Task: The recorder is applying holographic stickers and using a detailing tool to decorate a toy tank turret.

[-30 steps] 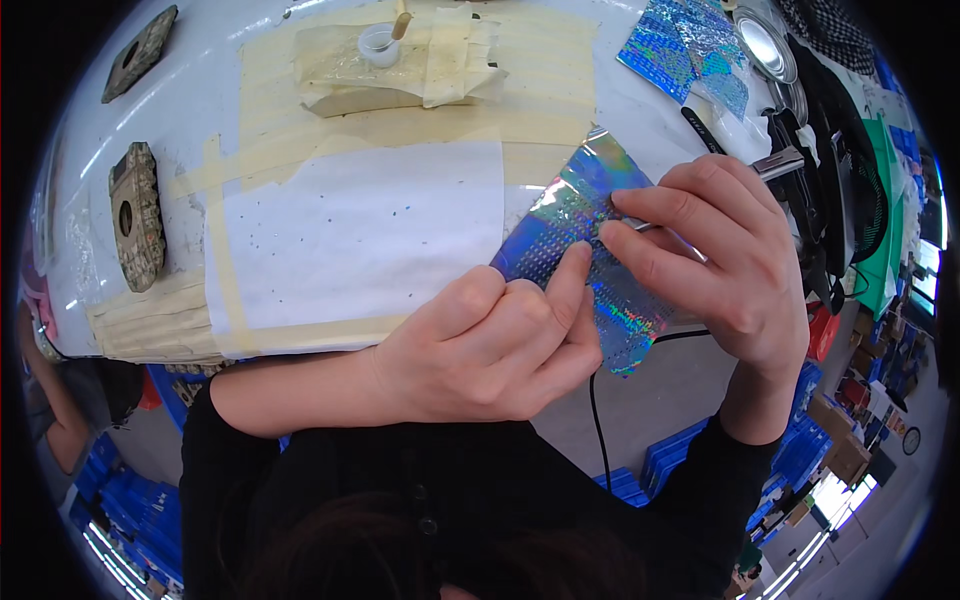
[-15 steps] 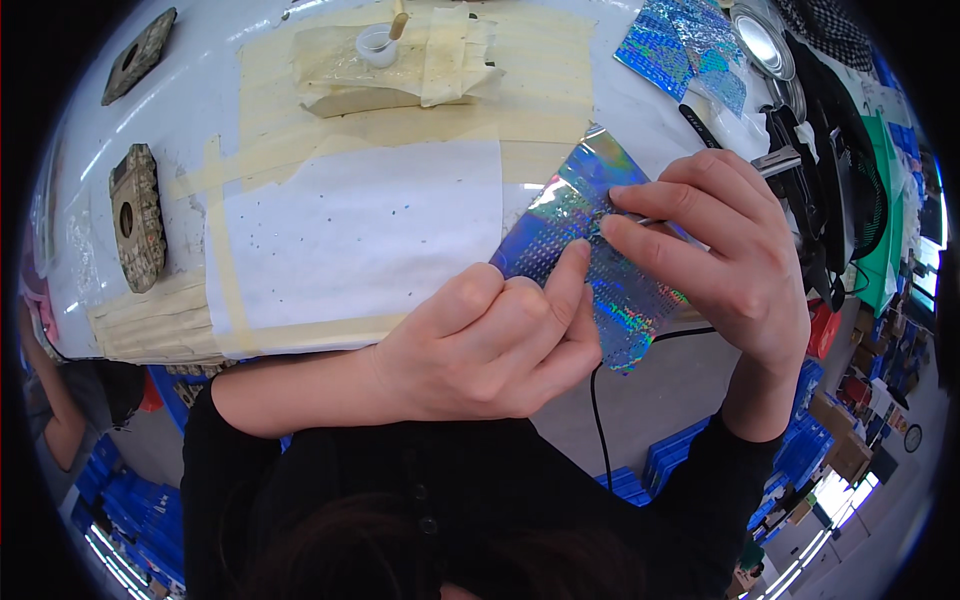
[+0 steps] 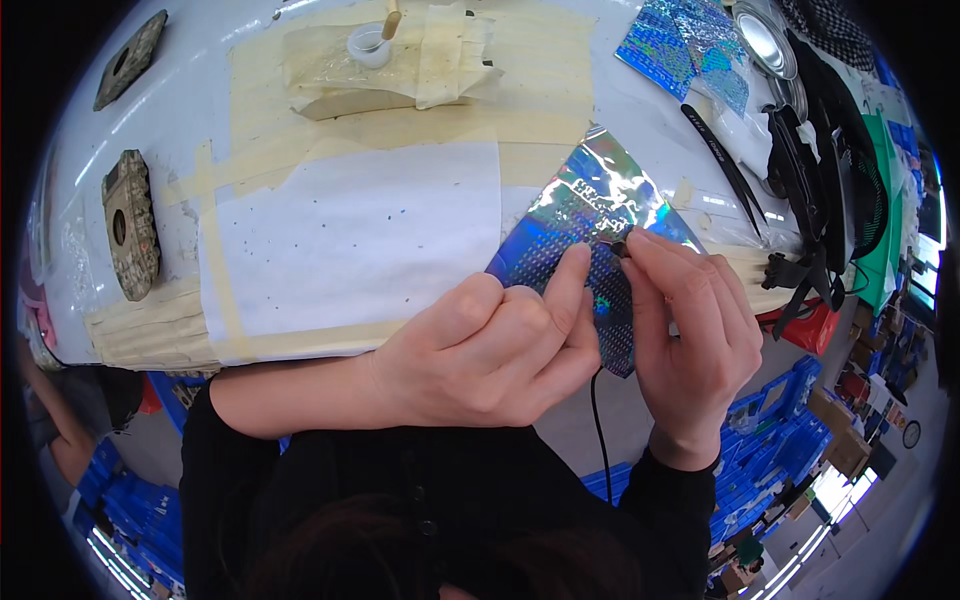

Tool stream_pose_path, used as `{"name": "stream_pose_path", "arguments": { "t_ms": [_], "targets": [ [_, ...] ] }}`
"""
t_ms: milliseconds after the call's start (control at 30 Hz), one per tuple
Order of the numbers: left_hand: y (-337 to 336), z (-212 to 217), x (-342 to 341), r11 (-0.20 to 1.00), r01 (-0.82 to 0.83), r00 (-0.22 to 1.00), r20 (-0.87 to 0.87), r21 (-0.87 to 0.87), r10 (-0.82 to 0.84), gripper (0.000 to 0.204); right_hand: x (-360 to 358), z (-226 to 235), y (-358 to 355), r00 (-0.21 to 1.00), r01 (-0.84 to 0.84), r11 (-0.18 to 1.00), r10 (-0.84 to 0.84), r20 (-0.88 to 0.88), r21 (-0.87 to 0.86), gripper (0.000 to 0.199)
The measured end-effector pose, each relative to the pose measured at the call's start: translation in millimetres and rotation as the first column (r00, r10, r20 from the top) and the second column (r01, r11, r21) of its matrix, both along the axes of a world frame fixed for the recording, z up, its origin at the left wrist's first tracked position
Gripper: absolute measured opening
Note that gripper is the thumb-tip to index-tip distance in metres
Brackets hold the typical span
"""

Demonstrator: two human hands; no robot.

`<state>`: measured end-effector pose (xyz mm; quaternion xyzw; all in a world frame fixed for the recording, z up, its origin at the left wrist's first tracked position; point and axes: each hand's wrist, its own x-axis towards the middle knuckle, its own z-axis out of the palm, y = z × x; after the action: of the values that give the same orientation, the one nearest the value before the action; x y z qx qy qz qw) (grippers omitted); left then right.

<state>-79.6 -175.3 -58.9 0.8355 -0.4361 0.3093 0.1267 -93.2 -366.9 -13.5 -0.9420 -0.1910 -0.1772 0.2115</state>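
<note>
A shiny holographic sheet in blue and rainbow tones, covered with rows of tiny dots, is tilted over the table's near edge. My left hand holds it, index fingertip on its surface, the other fingers curled and the thumb low beside it. My right hand is closed in a pinch over the middle of the sheet, close to the left index fingertip. Something small and dark shows at the pinch; its kind cannot be made out. Left of the sheet, white paper is taped down, with several tiny specks scattered on it.
Black tweezers lie right of the sheet. More holographic pieces and a round metal tin are at the far right. A small white cup with a stick stands on a taped block. Two camouflage-patterned parts are at the left.
My right hand has moved down and turned, and the long metal tool it held no longer shows. The tweezers on the table are uncovered. My left hand has hardly moved.
</note>
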Motion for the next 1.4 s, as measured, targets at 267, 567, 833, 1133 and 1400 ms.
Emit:
{"name": "stream_pose_path", "arguments": {
  "t_ms": [267, 567, 833, 1133, 1400],
  "targets": [
    [0.3, -1.6, -0.6, 1.000, -0.012, 1.000, 0.002, -0.008, 0.012, 0.007, -3.8, -4.1, 3.8, 0.999, 0.000, 0.995, 0.005, 0.049, -0.099, 0.037],
    [-0.1, -2.2, -0.5, 1.000, -0.008, 1.000, 0.008, -0.013, 0.008, 0.007, -3.9, -3.6, 2.4, 0.999, -0.016, 0.991, 0.022, 0.048, -0.132, 0.040],
    [-0.1, -2.4, -0.2, 1.000, -0.008, 1.000, 0.011, -0.012, 0.008, 0.007, -4.0, -3.8, 2.5, 0.998, -0.018, 0.988, 0.026, 0.049, -0.155, 0.040],
    [0.3, -1.8, 0.1, 1.000, -0.002, 1.000, 0.005, -0.007, 0.002, 0.007, -4.0, -4.6, 3.3, 0.998, -0.008, 0.989, 0.017, 0.055, -0.145, 0.039],
    [-0.1, -2.5, -0.3, 1.000, -0.002, 1.000, 0.006, -0.010, 0.002, 0.007, -3.5, -3.7, 3.6, 0.998, -0.012, 0.989, 0.021, 0.056, -0.147, 0.038]
  ]
}}
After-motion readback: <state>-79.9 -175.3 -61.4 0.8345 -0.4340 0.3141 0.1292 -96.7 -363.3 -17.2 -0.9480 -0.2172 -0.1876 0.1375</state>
